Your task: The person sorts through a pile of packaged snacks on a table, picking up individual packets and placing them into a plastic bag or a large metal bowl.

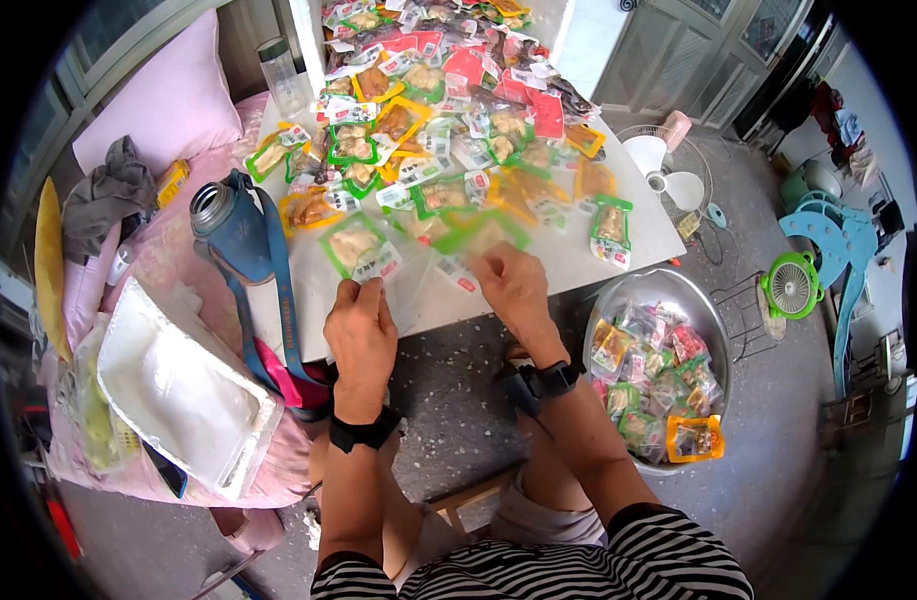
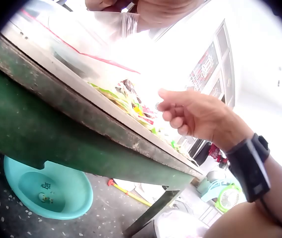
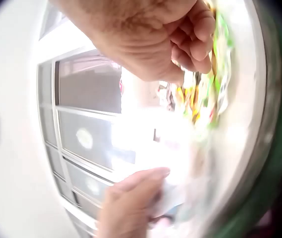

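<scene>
My left hand (image 1: 362,335) pinches the edge of a clear plastic bag (image 2: 96,37) with a red line across it, above the table's front edge. Just beyond its fingertips is a green-edged food packet (image 1: 352,245) with a white label. My right hand (image 1: 514,290) hovers to the right, its fingers loosely bent; in the right wrist view, nothing shows between its fingers (image 3: 200,47). A blurred green-edged packet (image 1: 484,232) overlaps its fingertips in the head view. Beyond both hands, sealed packets with green, yellow and red edges lie heaped on the white table (image 1: 634,210).
A metal basin (image 1: 719,340) full of packets stands at the right, an orange-edged packet (image 1: 695,438) on its rim. At the left are a blue flask (image 1: 234,235) with a strap and a white foam box (image 1: 164,370). A turquoise basin (image 2: 76,193) sits under the table.
</scene>
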### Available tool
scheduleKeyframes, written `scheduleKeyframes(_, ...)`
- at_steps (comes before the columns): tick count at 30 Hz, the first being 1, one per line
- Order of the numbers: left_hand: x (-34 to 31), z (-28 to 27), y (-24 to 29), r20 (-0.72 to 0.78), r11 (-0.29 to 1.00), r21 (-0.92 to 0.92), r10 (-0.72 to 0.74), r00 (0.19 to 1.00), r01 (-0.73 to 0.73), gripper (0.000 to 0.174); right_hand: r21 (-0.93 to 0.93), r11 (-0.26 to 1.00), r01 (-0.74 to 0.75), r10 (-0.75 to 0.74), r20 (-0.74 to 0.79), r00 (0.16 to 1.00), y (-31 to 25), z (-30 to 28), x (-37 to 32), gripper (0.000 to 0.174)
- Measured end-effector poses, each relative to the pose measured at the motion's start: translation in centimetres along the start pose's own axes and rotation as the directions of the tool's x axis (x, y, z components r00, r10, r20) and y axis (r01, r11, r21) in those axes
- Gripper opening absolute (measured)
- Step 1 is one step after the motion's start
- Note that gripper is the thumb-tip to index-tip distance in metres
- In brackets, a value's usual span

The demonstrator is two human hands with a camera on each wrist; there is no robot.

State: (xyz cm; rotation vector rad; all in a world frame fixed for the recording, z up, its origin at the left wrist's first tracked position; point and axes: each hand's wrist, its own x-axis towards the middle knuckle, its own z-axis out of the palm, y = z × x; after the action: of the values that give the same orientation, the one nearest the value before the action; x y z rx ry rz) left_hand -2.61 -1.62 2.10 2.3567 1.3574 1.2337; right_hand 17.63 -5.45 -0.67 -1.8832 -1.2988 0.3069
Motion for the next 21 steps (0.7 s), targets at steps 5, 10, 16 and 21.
scheduleKeyframes(5,0.0,0.0,0.0,0.012,1.000,-0.002,0.020,1.000,-0.020,0.010,-0.388,0.885,0.259,-0.332,-0.134,0.934,-0.3,-0.2,-1.1,0.041)
scheduleKeyframes(10,0.0,0.0,-0.1,0.003,0.999,-0.024,0.025,1.000,-0.025,0.008,-0.344,0.878,0.334,-0.354,0.002,0.935,1.0,-1.5,-2.1,0.044)
scheduleKeyframes(16,0.1,0.3,0.0,0.000,1.000,-0.006,0.030,1.000,-0.030,0.008,-0.378,0.923,0.074,-0.135,-0.135,0.982,3.5,-4.2,-1.8,0.050)
scheduleKeyframes(21,-0.1,0.6,0.1,0.006,0.999,-0.006,0.046,0.999,-0.046,0.007,-0.389,0.919,-0.058,-0.007,-0.163,0.987,3.6,-3.1,-1.6,0.050)
